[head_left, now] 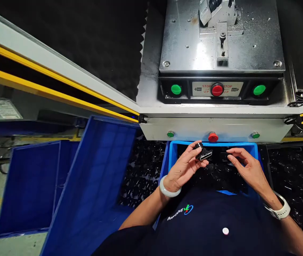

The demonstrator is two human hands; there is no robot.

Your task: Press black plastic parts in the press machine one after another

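A person's left hand [184, 167] pinches a small black-and-steel part [203, 153] between thumb and fingertips, holding it just above the far rim of a bright blue bin [236, 144]. The right hand [247, 167] shows nothing in its grip: its fingers are loosely open and curved, close to the part but not touching it, over the bin's black contents. Below both hands lie loose black parts [215, 174], their exact shape lost in shadow. A pale bangle [169, 187] circles the left wrist, and a white smartwatch [278, 210] sits on the right. More black parts fill a tray [292, 177] on the right and a heap [143, 170] on the left of the bin.

Just beyond the bin stands a machine's pale grey front panel [215, 129], with a red button [213, 137] set between two small green lamps. Farther on, a control strip [217, 90] carries a red button and two green ones, below a scuffed steel bed plate [188, 46] with a metal fixture [217, 17]. To the left, two dark blue crates [92, 170] lie tilted beneath a long yellow-striped frame [47, 80].
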